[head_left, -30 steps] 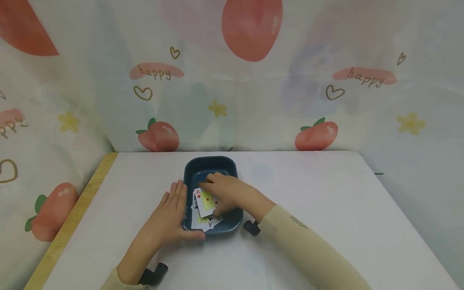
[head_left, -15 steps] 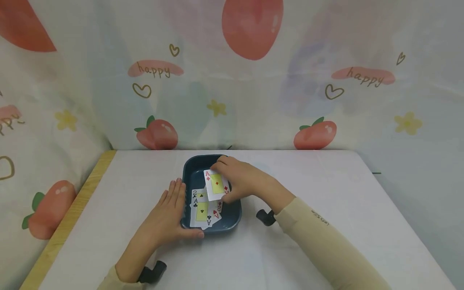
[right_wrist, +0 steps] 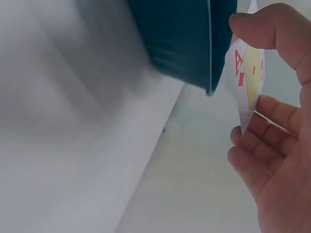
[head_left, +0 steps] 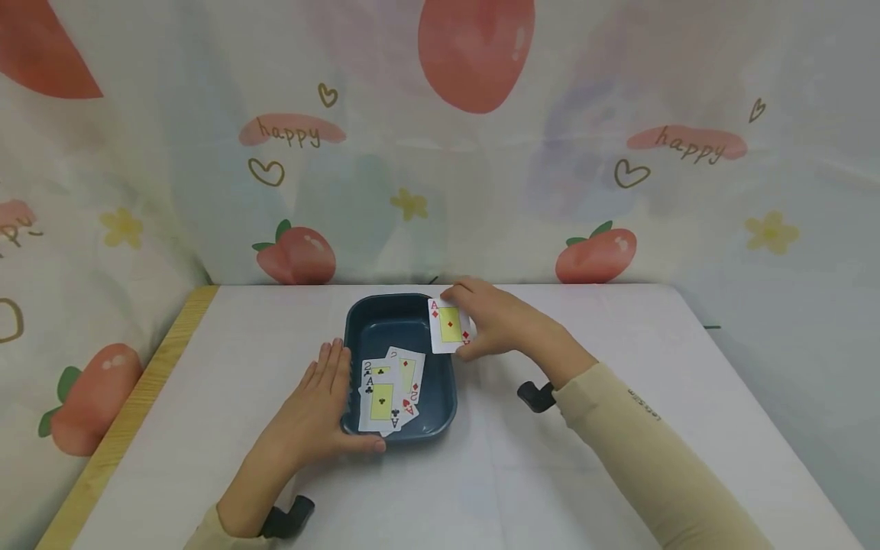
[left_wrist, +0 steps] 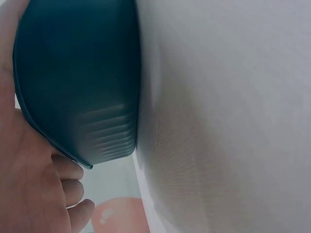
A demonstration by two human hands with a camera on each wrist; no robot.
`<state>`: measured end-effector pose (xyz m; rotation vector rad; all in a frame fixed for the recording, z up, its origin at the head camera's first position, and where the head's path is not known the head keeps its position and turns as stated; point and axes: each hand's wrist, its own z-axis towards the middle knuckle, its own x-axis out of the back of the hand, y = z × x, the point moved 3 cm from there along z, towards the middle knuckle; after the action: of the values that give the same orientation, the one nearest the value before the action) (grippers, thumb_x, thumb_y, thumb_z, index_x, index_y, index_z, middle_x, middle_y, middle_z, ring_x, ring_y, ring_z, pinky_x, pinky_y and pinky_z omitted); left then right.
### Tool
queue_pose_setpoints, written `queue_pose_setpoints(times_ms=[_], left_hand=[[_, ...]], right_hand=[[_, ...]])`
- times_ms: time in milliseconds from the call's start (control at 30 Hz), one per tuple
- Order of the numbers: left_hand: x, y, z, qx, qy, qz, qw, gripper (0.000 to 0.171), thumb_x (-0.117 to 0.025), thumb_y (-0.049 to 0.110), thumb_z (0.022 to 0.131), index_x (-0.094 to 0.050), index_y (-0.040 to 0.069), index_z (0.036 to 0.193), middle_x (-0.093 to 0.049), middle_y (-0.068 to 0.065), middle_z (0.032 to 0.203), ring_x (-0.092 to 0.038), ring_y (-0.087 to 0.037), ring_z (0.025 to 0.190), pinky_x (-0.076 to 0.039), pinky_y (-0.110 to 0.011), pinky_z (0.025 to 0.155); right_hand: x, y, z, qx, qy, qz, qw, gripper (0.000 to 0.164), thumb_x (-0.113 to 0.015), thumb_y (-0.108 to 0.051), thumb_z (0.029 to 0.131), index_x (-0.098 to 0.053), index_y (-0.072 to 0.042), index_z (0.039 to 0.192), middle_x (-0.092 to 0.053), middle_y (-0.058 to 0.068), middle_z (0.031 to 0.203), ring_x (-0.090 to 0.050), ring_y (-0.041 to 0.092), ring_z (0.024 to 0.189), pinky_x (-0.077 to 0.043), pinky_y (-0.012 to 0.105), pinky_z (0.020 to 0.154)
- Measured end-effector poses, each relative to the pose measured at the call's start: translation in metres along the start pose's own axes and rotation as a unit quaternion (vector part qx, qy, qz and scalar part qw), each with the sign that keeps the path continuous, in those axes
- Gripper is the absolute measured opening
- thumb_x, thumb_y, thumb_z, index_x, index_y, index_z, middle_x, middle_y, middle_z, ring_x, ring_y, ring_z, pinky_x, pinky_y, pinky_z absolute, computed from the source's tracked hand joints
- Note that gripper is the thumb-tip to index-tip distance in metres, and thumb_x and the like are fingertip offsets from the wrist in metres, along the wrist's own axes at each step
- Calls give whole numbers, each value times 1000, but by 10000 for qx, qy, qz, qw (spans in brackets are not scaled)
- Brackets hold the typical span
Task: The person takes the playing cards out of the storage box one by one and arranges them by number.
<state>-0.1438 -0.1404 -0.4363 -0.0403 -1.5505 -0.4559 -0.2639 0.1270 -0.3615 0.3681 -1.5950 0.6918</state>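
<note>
The ace of diamonds (head_left: 448,325) is in the person's right hand (head_left: 498,317), held between the thumb and the fingers, above the far right part of the rim of a dark blue bin (head_left: 436,405). The left hand (head_left: 309,412) is well apart from this card; it lies along the left side of the bin with fingers straight, and its thumb is spread wide at the near edge. Between the hands, inside the bin, toward the near left, overlap the ace of clubs (head_left: 380,401), the two of clubs (head_left: 378,371), the two of diamonds (head_left: 407,367) and the ace of hearts (head_left: 409,407), which is mostly covered. From the head view the held card looks almost flat, but the right wrist view shows it bent, with the thumb on its printed face and some fingers behind. Only the left wrist view shows clearly the ridges (left_wrist: 114,131) on the outer wall of the bin, which stands on the white desk (head_left: 584,458). On the cloth (head_left: 481,191) behind, the word "happy" can be read several times; the small dark letters (head_left: 644,405) on the right sleeve (head_left: 639,443) I cannot read surely.
</note>
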Motion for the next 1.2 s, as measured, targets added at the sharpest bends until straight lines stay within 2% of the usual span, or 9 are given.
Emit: queue_pose_setpoints(times_ms=[333, 600, 867, 1200], left_hand=[[-1, -2, -1, -8, -18, -3, 10000, 149, -67, 90, 56, -13, -5, 157, -6, -22, 166, -6, -39, 154, -20, -54, 121], [0, -1, -2, 0, -32, -42, 10000, 148, -69, 88, 57, -13, -4, 157, -5, -21, 166, -5, -38, 154, -20, -54, 121], [0, 0, -2, -29, -21, -83, 10000, 148, -70, 88, 56, -13, -5, 157, -6, -22, 166, -6, -38, 154, -21, -54, 120], [0, 0, -1, -53, -51, -111, 9999, 147, -69, 88, 57, -13, -4, 157, -5, -20, 166, -4, -37, 154, -21, -53, 120]], right_hand=[[-1, 31, 2, -413, -122, -1, 9991, 80, -83, -32, 70, -52, -8, 139, -53, 6, 128, -51, 21, 108, -52, 35, 90], [-7, 54, 4, -740, -329, 72, 9967, 80, -84, -31, 72, -51, -10, 141, -51, 7, 132, -50, 23, 113, -52, 39, 94], [-16, 68, 7, -907, -654, 42, 9937, 78, -84, -27, 75, -49, -7, 142, -50, 10, 133, -50, 26, 118, -47, 42, 104], [-30, 81, 8, -1061, -931, 105, 9899, 75, -81, -21, 76, -49, -4, 142, -49, 13, 135, -49, 28, 118, -44, 45, 106]])
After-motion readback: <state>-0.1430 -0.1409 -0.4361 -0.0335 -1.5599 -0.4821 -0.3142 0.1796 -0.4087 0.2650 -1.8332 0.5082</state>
